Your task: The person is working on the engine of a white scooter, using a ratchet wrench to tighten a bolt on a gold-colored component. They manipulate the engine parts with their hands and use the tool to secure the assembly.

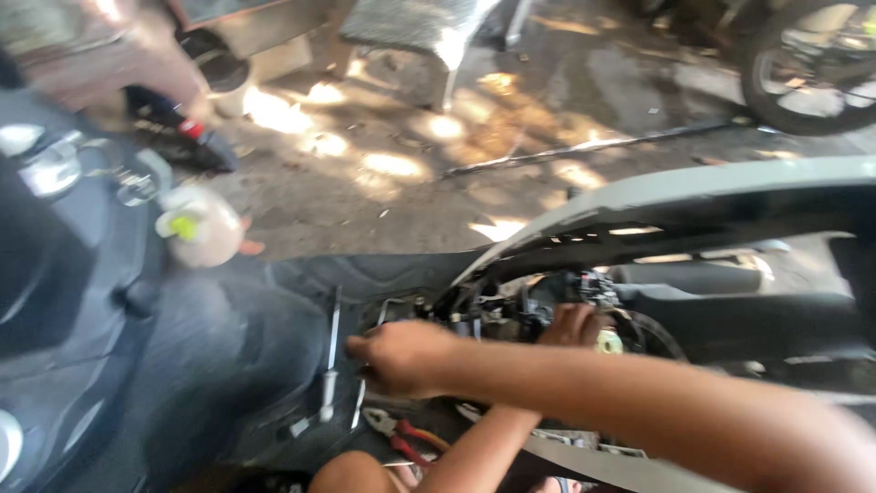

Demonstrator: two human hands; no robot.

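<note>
We are crouched over a stripped-down scooter with both arms crossed in front of us. The right hand (401, 354), its arm coming in from the right edge of the view, is curled into a loose fist just left of the exposed engine bay (511, 315), knuckles toward us; it seems to close around something slim, though the blur keeps us from telling what, or whether it grips anything at all. The left hand (573, 325) reaches up from below and pushes in among the dark cables and metal parts under the grey body panel (693, 196), its fingers bent and half hidden, so we cannot tell whether they pinch a part or only press on it. Crossing the arms this way lets each hand come at the cramped opening from its own angle. Tools lie close on the dark mat (274, 365) below the hands: a long screwdriver (330, 365) with a pale handle, standing nearly straight in the view, and red-handled pliers (406, 438) nearer our knees (both within easy reach of the fist). To the left hangs a small translucent reservoir (196, 226) with a yellow-green cap, against dark bodywork. Beyond is a rough concrete floor (411, 164) dappled with sunlight, a long thin rod lying across it, and a motorcycle wheel (808, 64) at the upper right.
</note>
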